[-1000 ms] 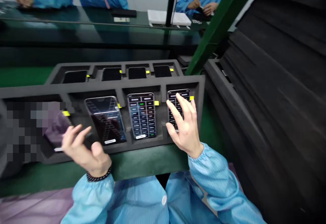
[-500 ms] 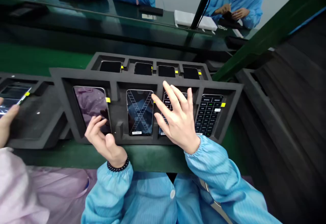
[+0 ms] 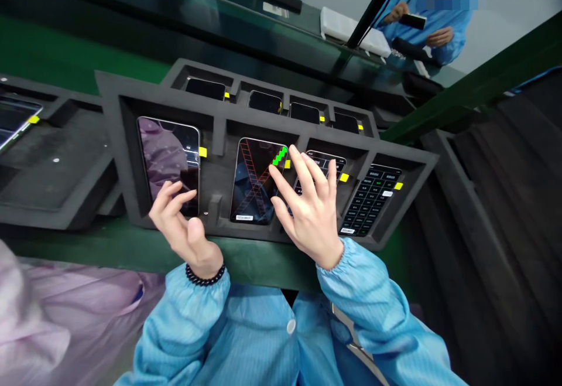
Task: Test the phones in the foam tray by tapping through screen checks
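A dark foam tray holds several phones in upright slots. My left hand is open, its fingertips resting on the lower edge of the leftmost phone, whose screen is dim purple. My right hand is open with fingers spread; the index finger touches the second phone, which shows a red X-shaped grid with green squares at its top right. That hand covers part of the third phone. A fourth phone at the right shows a dark menu grid.
A second foam tray behind holds several dark phones with yellow tabs. Another tray lies at the left. Dark foam sheets stack up at the right. People in blue coats work at the far bench; a pale sleeve is at lower left.
My right index finger has moved onto the second phone, whose X pattern turned red with green squares. My left hand stays at the first phone. The view has tilted.
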Tool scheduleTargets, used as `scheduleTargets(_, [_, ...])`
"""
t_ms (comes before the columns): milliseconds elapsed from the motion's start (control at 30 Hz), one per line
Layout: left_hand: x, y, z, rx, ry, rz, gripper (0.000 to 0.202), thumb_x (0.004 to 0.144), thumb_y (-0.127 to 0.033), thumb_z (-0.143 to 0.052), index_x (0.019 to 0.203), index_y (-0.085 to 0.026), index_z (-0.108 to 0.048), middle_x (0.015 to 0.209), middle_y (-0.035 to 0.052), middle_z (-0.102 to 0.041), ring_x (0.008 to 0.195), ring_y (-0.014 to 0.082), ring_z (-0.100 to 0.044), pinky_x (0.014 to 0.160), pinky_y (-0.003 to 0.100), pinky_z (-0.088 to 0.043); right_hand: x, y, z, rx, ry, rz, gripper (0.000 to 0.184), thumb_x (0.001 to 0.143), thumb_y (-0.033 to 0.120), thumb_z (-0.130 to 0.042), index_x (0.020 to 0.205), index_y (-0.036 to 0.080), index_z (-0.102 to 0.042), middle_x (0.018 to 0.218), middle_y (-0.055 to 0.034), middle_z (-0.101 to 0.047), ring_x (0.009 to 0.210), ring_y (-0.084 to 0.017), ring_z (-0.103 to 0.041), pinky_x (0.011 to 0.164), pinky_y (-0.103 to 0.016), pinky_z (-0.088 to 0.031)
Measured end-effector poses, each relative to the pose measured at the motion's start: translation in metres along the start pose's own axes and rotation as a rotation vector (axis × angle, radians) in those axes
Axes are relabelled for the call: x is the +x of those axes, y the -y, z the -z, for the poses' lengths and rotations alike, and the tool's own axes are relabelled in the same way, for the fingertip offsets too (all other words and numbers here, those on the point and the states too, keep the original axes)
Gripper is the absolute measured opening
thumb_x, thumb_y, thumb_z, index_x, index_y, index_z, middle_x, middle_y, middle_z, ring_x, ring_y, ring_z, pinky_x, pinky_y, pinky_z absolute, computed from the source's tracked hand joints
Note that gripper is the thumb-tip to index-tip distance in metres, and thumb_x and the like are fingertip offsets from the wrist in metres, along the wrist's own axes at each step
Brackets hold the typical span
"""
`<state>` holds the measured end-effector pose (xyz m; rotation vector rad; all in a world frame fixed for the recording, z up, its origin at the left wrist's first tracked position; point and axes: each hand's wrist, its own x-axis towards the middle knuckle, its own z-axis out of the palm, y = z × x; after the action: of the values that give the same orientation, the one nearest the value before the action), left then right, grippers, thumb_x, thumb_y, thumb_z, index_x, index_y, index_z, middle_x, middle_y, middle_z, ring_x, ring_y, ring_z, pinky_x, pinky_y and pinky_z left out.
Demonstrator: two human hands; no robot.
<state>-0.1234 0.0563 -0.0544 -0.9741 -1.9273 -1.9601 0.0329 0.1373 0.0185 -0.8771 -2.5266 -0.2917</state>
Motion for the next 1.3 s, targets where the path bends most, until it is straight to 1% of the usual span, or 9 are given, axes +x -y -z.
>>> scheduleTargets(367, [0.000, 0.001, 0.002, -0.043, 0.010, -0.022, 0.030, 0.093, -0.023, -0.038, 0.109, -0.020, -0.062, 0.129, 0.0155, -0.056, 0.138, 0.0297, -0.049, 0.123, 0.059, -0.039, -0.017, 0.023, -0.011, 0.045, 0.050, 0.094, 0.041, 0.104, 0.034, -0.050, 0.140, 0.021, -0.061, 0.159, -0.0099, -0.050, 0.148, -0.022, -0.044, 0.133, -0.051, -0.004])
scheduleTargets(500, [0.000, 0.001, 0.003, -0.024, 0.013, -0.009, 0.029, 0.094, -0.025, -0.038, 0.109, -0.020, -0.062, 0.130, 0.0151, -0.056, 0.138, 0.0307, -0.050, 0.123, 0.060, -0.040, -0.023, 0.031, -0.015, 0.070, 0.084, 0.124, 0.042, 0.102, 0.034, -0.052, 0.140, 0.019, -0.061, 0.158, -0.0118, -0.051, 0.147, -0.024, -0.045, 0.132, -0.054, -0.010])
scheduleTargets(667, [0.001, 0.001, 0.005, 0.014, 0.033, -0.008, 0.029, 0.095, -0.028, -0.036, 0.108, -0.019, -0.061, 0.130, 0.0154, -0.057, 0.138, 0.0312, -0.050, 0.123, 0.060, -0.040, -0.032, 0.042, -0.020, 0.130, 0.123, 0.179, 0.040, 0.102, 0.034, -0.052, 0.136, 0.017, -0.063, 0.156, -0.0135, -0.052, 0.147, -0.024, -0.044, 0.132, -0.053, -0.011])
scheduleTargets(800, [0.000, 0.000, 0.006, 0.035, 0.043, -0.007, 0.030, 0.096, -0.029, -0.036, 0.110, -0.019, -0.060, 0.130, 0.0152, -0.056, 0.138, 0.0302, -0.049, 0.123, 0.058, -0.041, -0.037, 0.050, -0.026, 0.150, 0.175, 0.247, 0.041, 0.101, 0.035, -0.052, 0.136, 0.016, -0.062, 0.155, -0.0137, -0.054, 0.147, -0.024, -0.045, 0.130, -0.054, -0.022])
scheduleTargets(867, [0.000, 0.000, 0.007, 0.074, 0.062, 0.006, 0.031, 0.096, -0.031, -0.034, 0.111, -0.020, -0.059, 0.132, 0.0156, -0.056, 0.139, 0.0305, -0.049, 0.123, 0.058, -0.041, -0.037, 0.050, -0.027, 0.149, 0.193, 0.278, 0.040, 0.102, 0.035, -0.051, 0.134, 0.016, -0.064, 0.156, -0.0131, -0.053, 0.147, -0.024, -0.045, 0.130, -0.054, -0.023])
scheduleTargets(1000, [0.000, -0.001, 0.006, 0.029, 0.040, 0.006, 0.030, 0.096, -0.030, -0.036, 0.108, -0.018, -0.060, 0.132, 0.0159, -0.056, 0.139, 0.0314, -0.049, 0.122, 0.060, -0.040, -0.019, 0.036, -0.018, 0.167, 0.105, 0.308, 0.037, 0.103, 0.035, -0.049, 0.133, 0.021, -0.064, 0.156, -0.0095, -0.054, 0.147, -0.022, -0.045, 0.132, -0.052, -0.015])
scheduleTargets(1133, [0.000, 0.001, 0.003, -0.065, -0.001, -0.003, 0.029, 0.095, -0.028, -0.040, 0.108, -0.014, -0.063, 0.128, 0.0156, -0.056, 0.137, 0.0307, -0.050, 0.122, 0.058, -0.039, 0.016, 0.014, -0.004, 0.060, -0.025, 0.190, 0.042, 0.104, 0.035, -0.045, 0.142, 0.023, -0.058, 0.159, -0.0078, -0.051, 0.149, -0.025, -0.042, 0.132, -0.056, -0.012])
scheduleTargets(1200, [0.000, 0.001, 0.002, -0.084, -0.006, -0.001, 0.029, 0.094, -0.027, -0.041, 0.109, -0.014, -0.063, 0.128, 0.0153, -0.056, 0.137, 0.0297, -0.049, 0.122, 0.057, -0.038, 0.034, 0.007, 0.000, 0.027, -0.005, 0.118, 0.043, 0.104, 0.038, -0.046, 0.144, 0.026, -0.056, 0.163, -0.0071, -0.045, 0.151, -0.029, -0.038, 0.131, -0.061, -0.012])
scheduleTargets(1300, [0.000, 0.001, 0.003, -0.061, 0.006, 0.011, 0.029, 0.094, -0.026, -0.040, 0.109, -0.016, -0.063, 0.129, 0.0149, -0.056, 0.139, 0.0285, -0.049, 0.122, 0.056, -0.038, 0.052, 0.003, -0.001, 0.038, 0.049, 0.081, 0.043, 0.104, 0.039, -0.048, 0.145, 0.027, -0.055, 0.166, -0.0066, -0.038, 0.154, -0.033, -0.034, 0.130, -0.064, -0.008])
